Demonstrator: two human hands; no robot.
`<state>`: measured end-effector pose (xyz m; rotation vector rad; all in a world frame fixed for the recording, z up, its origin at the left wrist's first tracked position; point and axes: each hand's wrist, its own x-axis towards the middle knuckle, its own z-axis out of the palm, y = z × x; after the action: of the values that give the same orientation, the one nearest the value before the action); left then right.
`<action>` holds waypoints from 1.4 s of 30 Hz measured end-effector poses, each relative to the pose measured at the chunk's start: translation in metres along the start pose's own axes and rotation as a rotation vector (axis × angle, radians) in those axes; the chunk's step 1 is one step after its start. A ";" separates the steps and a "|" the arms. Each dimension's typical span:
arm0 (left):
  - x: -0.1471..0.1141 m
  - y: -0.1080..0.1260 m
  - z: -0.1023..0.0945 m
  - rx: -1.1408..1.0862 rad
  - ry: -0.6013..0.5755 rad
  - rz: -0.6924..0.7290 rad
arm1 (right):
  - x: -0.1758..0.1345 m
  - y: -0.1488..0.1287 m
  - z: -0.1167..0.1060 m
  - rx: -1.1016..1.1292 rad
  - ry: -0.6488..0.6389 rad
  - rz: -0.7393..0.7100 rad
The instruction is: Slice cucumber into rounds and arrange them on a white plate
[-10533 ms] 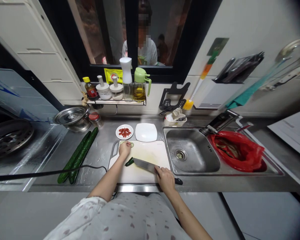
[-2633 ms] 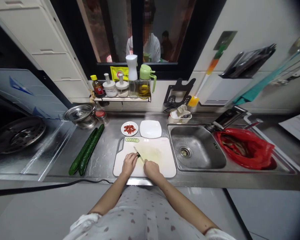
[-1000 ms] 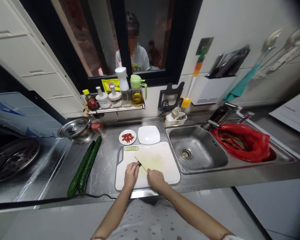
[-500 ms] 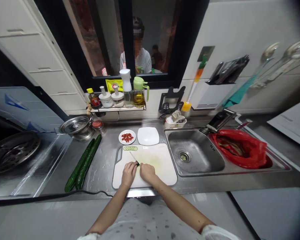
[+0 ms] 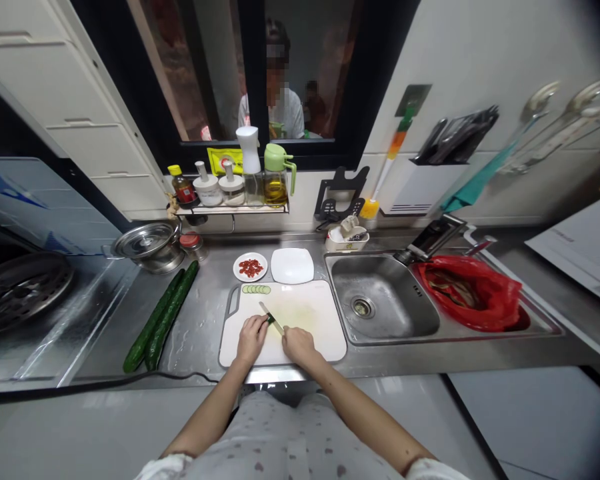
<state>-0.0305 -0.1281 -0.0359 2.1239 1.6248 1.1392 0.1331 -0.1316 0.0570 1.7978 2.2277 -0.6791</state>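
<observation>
On the white cutting board (image 5: 320, 333), my right hand (image 5: 299, 345) is closed around the handle of a knife (image 5: 277, 327). Its blade points away to the upper left. My left hand (image 5: 253, 338) has its fingers closed on a small dark green piece of cucumber (image 5: 271, 319), mostly hidden under the fingertips, with the blade right against it. A short row of pale cucumber slices (image 5: 256, 289) lies at the board's far left corner. Two whole cucumbers (image 5: 166, 320) rest side by side on the steel counter, left of the board.
Behind the board sit a plate of chopped red pieces (image 5: 251, 268) and a white square plate (image 5: 293, 266). The sink (image 5: 390, 300) is at the right, with a red plastic bag (image 5: 480, 293). A lidded pot (image 5: 150, 248) stands back left, near a seasoning shelf (image 5: 233, 209).
The knife blade shows more of its length now, and my right hand has drawn slightly away from my left. The whole view has shifted a little.
</observation>
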 end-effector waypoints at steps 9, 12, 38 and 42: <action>0.000 -0.001 -0.006 -0.092 0.038 -0.145 | -0.017 0.021 -0.006 -0.053 0.022 0.019; 0.005 -0.003 -0.012 -0.105 0.105 -0.259 | -0.020 0.031 -0.014 -0.124 0.058 0.034; 0.071 0.081 -0.041 0.048 -0.542 -0.169 | -0.023 0.047 -0.011 -0.234 0.498 -0.219; 0.070 0.080 -0.035 -0.040 -0.520 -0.194 | -0.024 0.050 -0.009 -0.234 0.479 -0.224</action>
<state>0.0080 -0.1023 0.0660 1.9640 1.4963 0.4969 0.1882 -0.1409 0.0642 1.7462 2.7025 -0.0019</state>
